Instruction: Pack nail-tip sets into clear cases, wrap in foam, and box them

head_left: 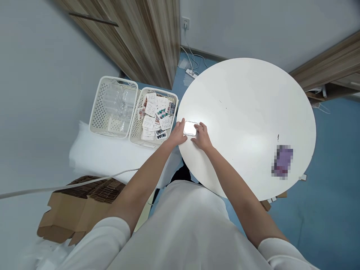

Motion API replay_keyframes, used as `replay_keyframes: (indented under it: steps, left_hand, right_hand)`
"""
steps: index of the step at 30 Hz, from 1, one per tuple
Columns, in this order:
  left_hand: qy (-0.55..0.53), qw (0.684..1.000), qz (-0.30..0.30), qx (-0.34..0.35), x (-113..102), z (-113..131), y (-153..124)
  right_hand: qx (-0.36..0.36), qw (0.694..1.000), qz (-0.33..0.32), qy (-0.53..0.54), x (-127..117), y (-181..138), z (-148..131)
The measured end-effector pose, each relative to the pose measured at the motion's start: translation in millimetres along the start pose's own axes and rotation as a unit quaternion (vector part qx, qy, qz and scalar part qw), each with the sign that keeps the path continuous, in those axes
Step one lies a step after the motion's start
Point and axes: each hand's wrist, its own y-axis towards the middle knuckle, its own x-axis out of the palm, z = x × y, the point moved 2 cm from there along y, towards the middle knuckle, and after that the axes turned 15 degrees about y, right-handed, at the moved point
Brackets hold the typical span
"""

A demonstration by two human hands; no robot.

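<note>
Both hands close on a small case (pixel 190 128): the left hand (pixel 177 134) grips its left end with the thumb on top, and the right hand (pixel 202 138) presses its right end with bent fingers. The case is rectangular, glossy and pale, with rounded corners, and it lies on the smooth round white table (pixel 247 112), near the table's left edge. Just beside the table stand a perforated white plastic basket of printed cards (pixel 135 129) and a similar basket of clear packs (pixel 97 108).

Round white table (pixel 253 93) on a blue floor (pixel 332 210), with bright glare near its left edge. Pale grey walls (pixel 253 26) rise behind it; wood-grain panelling (pixel 146 41) and a wall socket (pixel 185 23) stand beyond its far-left side
</note>
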Motion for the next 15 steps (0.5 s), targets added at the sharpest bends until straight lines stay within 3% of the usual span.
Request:
replay_keyframes:
  steps: [9,15]
  left_hand:
    - [-0.031,0.998,0.046,-0.021,9.0,6.1,-20.4]
    - [-0.041,0.994,0.091,-0.033,14.4,17.1,-56.6]
  right_hand:
    - [-0.007,1.0,-0.01,0.014,-2.2,-25.6,-11.4]
    - [0.007,1.0,0.012,0.019,-17.8,-74.4,-12.4]
